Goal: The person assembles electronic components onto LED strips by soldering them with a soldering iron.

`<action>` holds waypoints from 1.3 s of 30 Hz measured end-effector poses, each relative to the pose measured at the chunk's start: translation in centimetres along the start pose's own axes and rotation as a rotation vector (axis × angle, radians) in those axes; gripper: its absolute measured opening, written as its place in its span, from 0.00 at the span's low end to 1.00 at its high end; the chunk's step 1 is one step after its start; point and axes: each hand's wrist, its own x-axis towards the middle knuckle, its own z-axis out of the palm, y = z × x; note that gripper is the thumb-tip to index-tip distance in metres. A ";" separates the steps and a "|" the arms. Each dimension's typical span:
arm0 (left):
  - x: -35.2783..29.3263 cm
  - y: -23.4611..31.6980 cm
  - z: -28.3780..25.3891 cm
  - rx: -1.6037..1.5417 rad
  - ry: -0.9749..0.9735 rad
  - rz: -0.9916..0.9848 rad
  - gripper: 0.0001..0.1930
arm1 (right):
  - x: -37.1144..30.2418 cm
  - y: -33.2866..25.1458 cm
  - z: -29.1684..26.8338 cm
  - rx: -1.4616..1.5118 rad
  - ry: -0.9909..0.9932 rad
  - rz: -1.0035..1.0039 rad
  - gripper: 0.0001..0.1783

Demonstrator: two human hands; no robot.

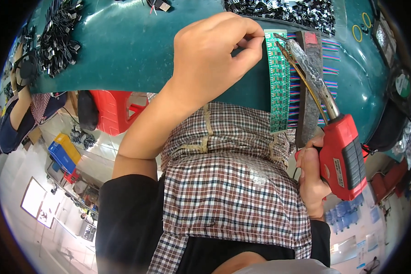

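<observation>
My left hand [212, 57] is closed in a pinch at the upper left edge of a long green circuit board panel [279, 91]. What lies between thumb and forefinger is too small to make out. My right hand [311, 176] is wrapped round the handle of a red and black soldering gun [342, 157]. Its long metal barrel, covered with clear wrap, slants up and left, and the tip is over the panel's top end, near my left fingertips. Thin coloured wires [331, 71] run rightward from the panel, under a dark grey bar [309, 98] lying across them.
Black cables with plugs [59, 39] lie heaped at the table's left; a pile of small connectors [283, 13] lies at the far side. Yellow rings [357, 33] and a black fan [402, 84] are on the right. A co-worker's arm [20, 105] shows far left, near a red stool [112, 109].
</observation>
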 end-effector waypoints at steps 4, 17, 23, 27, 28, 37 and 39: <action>0.0 -0.6 0.0 0.057 0.004 0.006 0.06 | 1.3 -0.5 0.2 -0.040 -0.027 -0.011 0.10; 1.2 -0.8 1.4 0.085 0.055 0.030 0.04 | 2.4 -0.3 -0.8 -0.092 -0.023 0.056 0.07; 1.1 -1.2 1.7 0.161 0.125 0.140 0.05 | 2.7 -0.5 -0.8 -0.114 -0.051 0.049 0.07; 1.1 -1.1 1.6 0.182 0.109 0.139 0.05 | 2.7 -0.7 -0.6 -0.099 -0.031 0.075 0.06; 1.1 -1.2 1.6 0.181 0.109 0.138 0.05 | 2.7 -0.7 -0.6 -0.100 -0.032 0.075 0.06; 1.2 -1.2 1.5 0.193 0.103 0.144 0.05 | 2.3 -0.3 -1.0 -0.144 -0.071 -0.002 0.07; 1.2 -1.3 1.7 0.171 0.127 0.157 0.05 | 2.2 -0.4 -0.5 -0.036 0.013 0.064 0.06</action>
